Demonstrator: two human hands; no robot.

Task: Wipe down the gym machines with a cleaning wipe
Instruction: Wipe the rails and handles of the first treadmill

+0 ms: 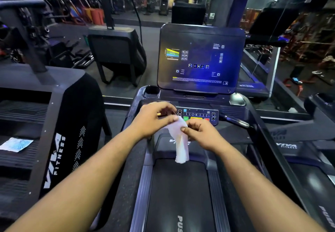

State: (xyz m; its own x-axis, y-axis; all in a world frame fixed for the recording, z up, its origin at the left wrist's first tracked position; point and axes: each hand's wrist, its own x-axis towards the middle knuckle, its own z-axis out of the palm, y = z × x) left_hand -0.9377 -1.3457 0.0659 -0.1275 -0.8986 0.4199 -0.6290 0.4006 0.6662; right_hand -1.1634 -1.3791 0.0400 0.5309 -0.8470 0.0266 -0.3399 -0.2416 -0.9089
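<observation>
Two bare forearms reach in from the bottom corners and meet at the centre of the frame, above a treadmill (181, 195). The left hand (154, 121) and right hand (201, 132) each pinch the top of a white cleaning wipe (180, 141) between fingertips and thumb; the rest of the wipe hangs down, bunched and twisted, over the front of the black belt. Just behind the hands sits a button panel (197, 115) with green, yellow and red keys. Above it, a large tilted screen (199, 59) glows blue. At the lower left of the frame, a flat pale packet (16, 144) lies on the neighbouring machine (59, 122) marked VIVA FITNESS.
</observation>
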